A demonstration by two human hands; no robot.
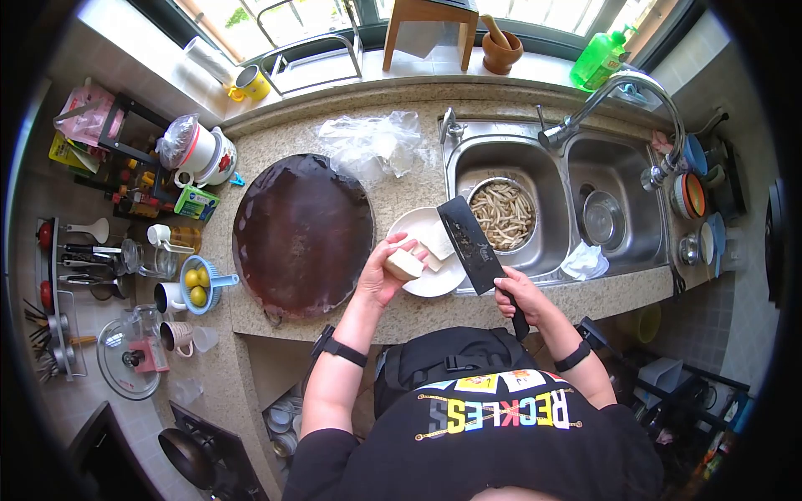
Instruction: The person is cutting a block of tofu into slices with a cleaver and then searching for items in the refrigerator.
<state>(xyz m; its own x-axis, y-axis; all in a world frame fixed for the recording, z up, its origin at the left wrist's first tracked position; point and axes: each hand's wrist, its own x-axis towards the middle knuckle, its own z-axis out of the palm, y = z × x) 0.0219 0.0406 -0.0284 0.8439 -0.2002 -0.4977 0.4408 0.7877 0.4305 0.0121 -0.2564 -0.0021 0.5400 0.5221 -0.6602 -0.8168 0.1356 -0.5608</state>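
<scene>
My left hand (380, 271) is closed around a white block that looks like tofu (404, 265), lifted at the left edge of a white plate (436, 288). More white blocks (435, 240) lie on that plate. My right hand (525, 296) grips the handle of a cleaver (470, 244). Its broad dark blade is tilted over the plate's right side, with small bits stuck on it, and hides part of the plate. A round, dark cutting board (305, 238) lies on the counter to the left of my left hand.
A double sink (547, 179) is at the right, with a metal bowl of slender pale pieces (503, 215) in its left basin. A white cloth (586, 261) lies on the front rim. Crumpled plastic bags (376, 142) sit behind. A blue basket of yellow fruit (219, 281) stands left.
</scene>
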